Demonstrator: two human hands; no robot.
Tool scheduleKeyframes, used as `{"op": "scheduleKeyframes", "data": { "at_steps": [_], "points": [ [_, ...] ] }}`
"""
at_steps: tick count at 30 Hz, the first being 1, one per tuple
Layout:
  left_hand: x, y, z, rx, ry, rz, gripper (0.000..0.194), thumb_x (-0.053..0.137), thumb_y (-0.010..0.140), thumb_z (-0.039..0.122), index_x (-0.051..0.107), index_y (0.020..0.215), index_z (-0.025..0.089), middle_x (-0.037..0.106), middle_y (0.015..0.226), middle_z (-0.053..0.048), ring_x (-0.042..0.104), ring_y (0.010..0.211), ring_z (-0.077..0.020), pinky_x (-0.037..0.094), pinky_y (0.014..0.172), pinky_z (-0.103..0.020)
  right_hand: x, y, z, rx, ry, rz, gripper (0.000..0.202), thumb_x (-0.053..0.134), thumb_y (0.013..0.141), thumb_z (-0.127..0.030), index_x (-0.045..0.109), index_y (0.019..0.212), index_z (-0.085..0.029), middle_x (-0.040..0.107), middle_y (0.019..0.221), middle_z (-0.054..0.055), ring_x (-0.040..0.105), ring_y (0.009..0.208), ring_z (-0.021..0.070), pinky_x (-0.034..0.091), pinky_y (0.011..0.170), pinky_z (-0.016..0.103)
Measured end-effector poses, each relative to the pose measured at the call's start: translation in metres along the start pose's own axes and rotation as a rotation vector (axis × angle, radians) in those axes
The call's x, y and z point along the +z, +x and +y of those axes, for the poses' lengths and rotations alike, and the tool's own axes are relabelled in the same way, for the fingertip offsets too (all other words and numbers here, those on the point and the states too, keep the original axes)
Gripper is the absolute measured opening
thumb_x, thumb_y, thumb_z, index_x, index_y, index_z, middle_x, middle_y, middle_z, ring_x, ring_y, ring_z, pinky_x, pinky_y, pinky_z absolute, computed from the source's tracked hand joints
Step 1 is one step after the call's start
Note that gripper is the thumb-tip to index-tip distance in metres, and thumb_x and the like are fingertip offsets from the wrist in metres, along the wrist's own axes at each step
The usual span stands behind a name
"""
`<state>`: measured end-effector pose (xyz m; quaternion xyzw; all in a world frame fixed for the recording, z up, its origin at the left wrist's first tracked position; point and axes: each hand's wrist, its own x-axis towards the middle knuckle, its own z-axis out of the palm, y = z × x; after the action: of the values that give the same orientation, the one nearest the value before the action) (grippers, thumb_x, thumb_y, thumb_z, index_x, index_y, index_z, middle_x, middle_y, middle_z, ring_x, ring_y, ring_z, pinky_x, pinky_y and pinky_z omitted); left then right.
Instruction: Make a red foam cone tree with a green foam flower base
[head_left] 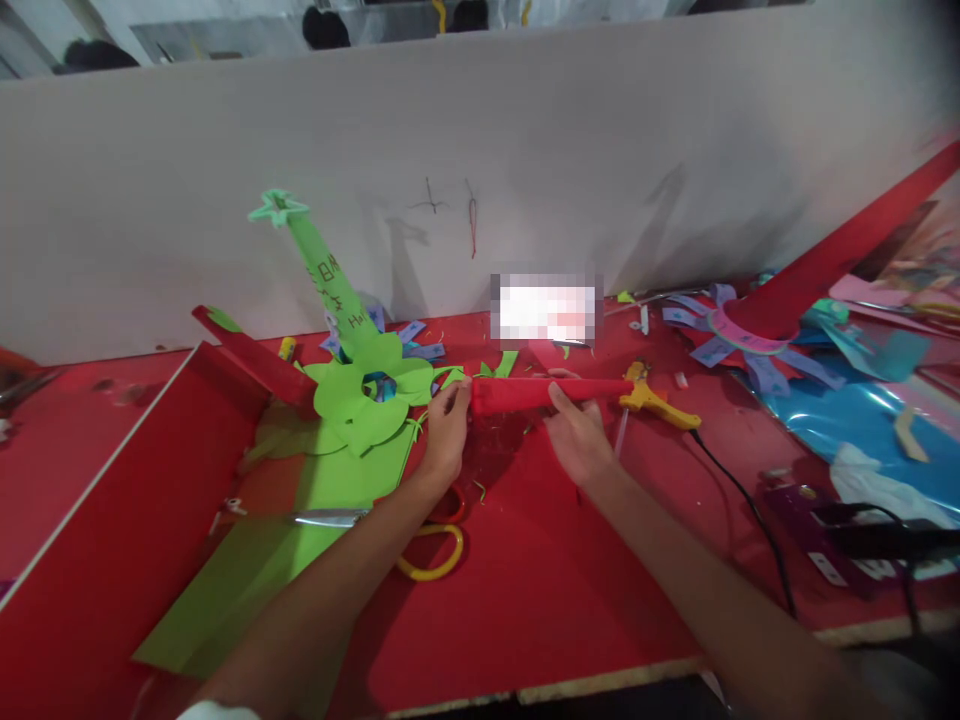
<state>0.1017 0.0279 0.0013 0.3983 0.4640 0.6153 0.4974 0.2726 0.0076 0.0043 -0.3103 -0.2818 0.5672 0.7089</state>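
Head view: you hold a slim red paper tube [517, 394] level between both hands, just above the red table [525, 570]. Your left hand [448, 430] pinches its wider end, fingers nearly closed; your right hand [581, 445] is partly curled, thumb on top along the middle, fingers beneath.

Too firm a squeeze could probably crease or flatten the tube, as its wall seems thin. Beyond your right hand, its narrow end meets or nearly meets a yellow glue gun [660, 405]; a nudge there might shift the gun or, if hot, smear glue. Yellow-handled scissors [431, 555] beside your left forearm could snag a sleeve.

The tube looks plain, bright red and straight, tapering rightward; any seam is too blurred to tell.
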Motion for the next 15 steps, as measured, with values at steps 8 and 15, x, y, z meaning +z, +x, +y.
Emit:
{"op": "scheduleKeyframes", "data": {
  "at_steps": [8, 15],
  "points": [
    [0.0, 0.0008, 0.0011, 0.032, 0.001, -0.013, 0.041, 0.081, 0.082, 0.055, 0.065, 0.072, 0.018, 0.056, 0.075, 0.002, 0.049, 0.073, -0.0127, 0.043, 0.072, -0.024, 0.0013, 0.0004, -0.001, -0.038, -0.004, -0.011, 0.037, 0.093, 0.073, -0.031, 0.071, 0.102, -0.031, 0.078, 0.112, 0.0, 0.071, 0.099, 0.0201, 0.056, 0.099, 0.041],
    [-0.0006, -0.0009, 0.0018, -0.001, 0.009, -0.025, 0.049, 0.079, 0.082, 0.062, 0.062, 0.071, 0.018, 0.049, 0.069, 0.004, 0.041, 0.064, -0.0111, 0.037, 0.061, -0.024, -0.0049, 0.0025, 0.0013, 0.006, -0.008, 0.02, 0.033, 0.09, 0.078, -0.038, 0.07, 0.102, -0.03, 0.076, 0.102, 0.0, 0.07, 0.097, 0.0223, 0.058, 0.094, 0.045]
  ]
}}
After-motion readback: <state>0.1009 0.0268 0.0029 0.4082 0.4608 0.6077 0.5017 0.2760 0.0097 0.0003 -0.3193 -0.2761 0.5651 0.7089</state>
